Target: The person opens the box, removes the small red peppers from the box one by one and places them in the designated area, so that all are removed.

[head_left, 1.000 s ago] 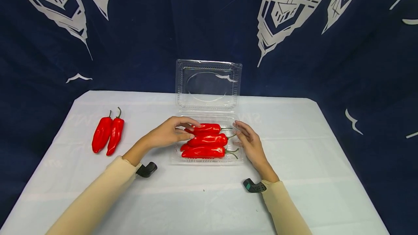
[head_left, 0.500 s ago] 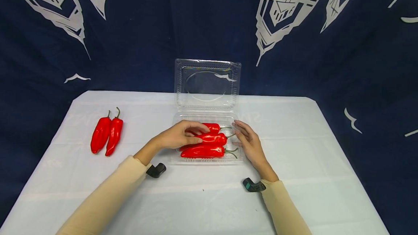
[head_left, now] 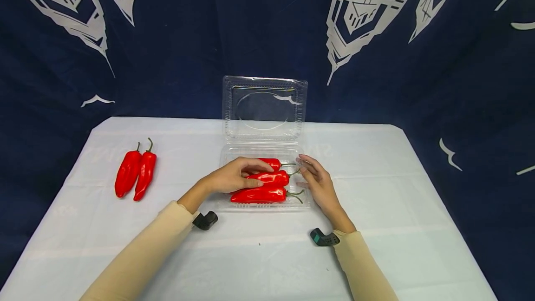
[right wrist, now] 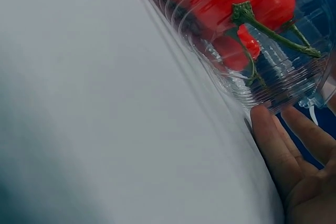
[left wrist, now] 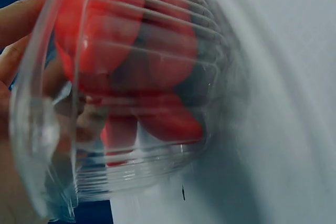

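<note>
Red peppers [head_left: 127, 173]: two outside box [head_left: 267, 207], three-plus inside; left hand [head_left: 231, 176] gripping one, right hand [head_left: 323, 188] relaxed.

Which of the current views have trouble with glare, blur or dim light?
Head: evenly lit and fairly sharp, small highlights on the red peppers; left wrist: soft overall, the clear clamshell container veiling the red peppers behind its wall; right wrist: dim, the white tablecloth darkening toward the lower left corner, bright glints on the container.
</note>
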A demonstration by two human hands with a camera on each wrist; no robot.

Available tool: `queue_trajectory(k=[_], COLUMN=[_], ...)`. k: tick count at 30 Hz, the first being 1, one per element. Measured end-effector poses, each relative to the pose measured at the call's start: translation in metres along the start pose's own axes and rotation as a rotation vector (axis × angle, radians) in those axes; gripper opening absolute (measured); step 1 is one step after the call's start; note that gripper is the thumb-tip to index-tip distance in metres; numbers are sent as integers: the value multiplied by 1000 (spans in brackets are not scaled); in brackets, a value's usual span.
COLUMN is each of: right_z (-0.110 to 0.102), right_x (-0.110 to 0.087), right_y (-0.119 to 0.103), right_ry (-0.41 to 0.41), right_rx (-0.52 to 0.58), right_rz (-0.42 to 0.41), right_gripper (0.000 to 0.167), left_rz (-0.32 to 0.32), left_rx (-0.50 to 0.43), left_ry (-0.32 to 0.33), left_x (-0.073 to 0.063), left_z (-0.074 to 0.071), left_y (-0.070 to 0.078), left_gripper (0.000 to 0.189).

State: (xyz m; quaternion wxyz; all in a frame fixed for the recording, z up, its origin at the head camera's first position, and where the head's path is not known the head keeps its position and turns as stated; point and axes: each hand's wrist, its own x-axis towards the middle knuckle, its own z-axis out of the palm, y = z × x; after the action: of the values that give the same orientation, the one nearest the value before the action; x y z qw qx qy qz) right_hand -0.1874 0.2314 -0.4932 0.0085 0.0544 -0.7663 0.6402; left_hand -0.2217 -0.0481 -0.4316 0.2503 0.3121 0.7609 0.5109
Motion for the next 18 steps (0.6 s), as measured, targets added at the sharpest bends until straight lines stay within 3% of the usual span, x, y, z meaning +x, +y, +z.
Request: queue_trajectory(k=[18], right_z=[-2], right_x=[0], right_y=[1], right_ry=[-9], right_rx=[14], right_rz=[2], right_gripper=[42], left_rz=[31], left_rx=[35], left_ry=[-20], left_x=[1], left_z=[3], left_y=[1], left_gripper=[40])
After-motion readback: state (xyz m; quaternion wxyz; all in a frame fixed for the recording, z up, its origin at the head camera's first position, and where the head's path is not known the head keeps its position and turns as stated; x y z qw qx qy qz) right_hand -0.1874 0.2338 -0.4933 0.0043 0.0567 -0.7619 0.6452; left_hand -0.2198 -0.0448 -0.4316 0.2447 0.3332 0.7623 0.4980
